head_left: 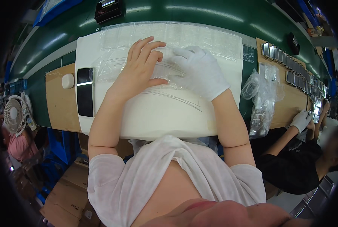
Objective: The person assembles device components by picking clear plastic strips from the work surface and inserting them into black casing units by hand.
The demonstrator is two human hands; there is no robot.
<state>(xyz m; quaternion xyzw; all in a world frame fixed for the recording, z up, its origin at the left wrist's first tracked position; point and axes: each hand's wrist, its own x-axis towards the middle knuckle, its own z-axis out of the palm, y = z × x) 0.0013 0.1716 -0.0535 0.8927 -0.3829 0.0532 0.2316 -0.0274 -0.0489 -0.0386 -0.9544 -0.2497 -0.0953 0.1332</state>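
My bare left hand (144,62) hovers over or rests on clear plastic film (119,39), fingers curved and apart, with nothing visible between them. Across from it, my right hand (201,72) wears a white glove. Its fingers stretch toward the left hand over the same film, and they too show nothing held. Several thin dark wires or rods (176,98) lie on the white board (157,121) just below both hands. More thin strands run under the film between the hands. Whether the fingertips touch the film or the strands is hard to tell.
A black phone (85,92) lies on the board's left, beside a white rounded case (68,81) on cardboard. To the right are a clear plastic bag (260,102), rows of shiny metal parts (290,62) and a co-worker's gloved hand (301,120). A black box (107,10) stands behind.
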